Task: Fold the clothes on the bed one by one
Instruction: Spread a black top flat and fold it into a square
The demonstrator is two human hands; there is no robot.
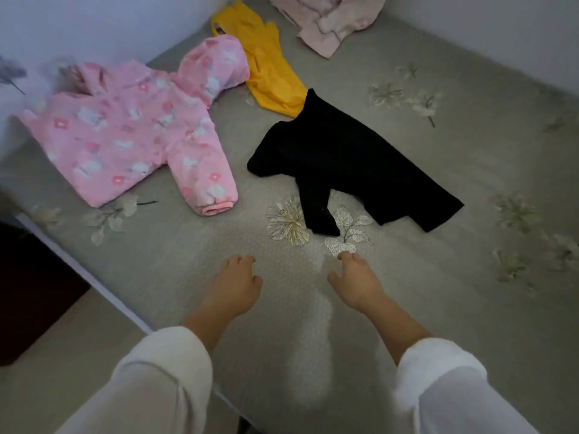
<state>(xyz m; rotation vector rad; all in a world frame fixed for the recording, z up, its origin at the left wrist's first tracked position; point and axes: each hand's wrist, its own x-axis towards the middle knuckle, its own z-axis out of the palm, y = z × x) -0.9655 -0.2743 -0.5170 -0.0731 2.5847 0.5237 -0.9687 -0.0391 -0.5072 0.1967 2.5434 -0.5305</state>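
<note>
The bed (438, 158) carries four unfolded garments. Near the left edge lies the jacket (125, 136), pink with a pale print. It is spread face up with both arms out, a layout that suits folding without further arranging. The left hand (236, 285) hovers above bare cover close to the near edge. Its fingers (247, 261) are loosely curled and grip nothing. At the far edge, just beside the jacket's upper arm, the yellow garment (269, 67) lies in a crumpled strip. The pale pile (329, 20) sits bunched toward the far right corner, partly out of view. The black garment (338, 158) lies mid-bed with its top overlapping the yellow garment's lower end. It is rumpled, two limbs trail toward the near edge, and its dark cloth hides the seams. The right hand (355, 281) hovers just short of those limbs, fingers relaxed and empty. Both hands are set side by side and aimed at the black garment, so it is judged the next item to fold. No garment appears folded yet.
</note>
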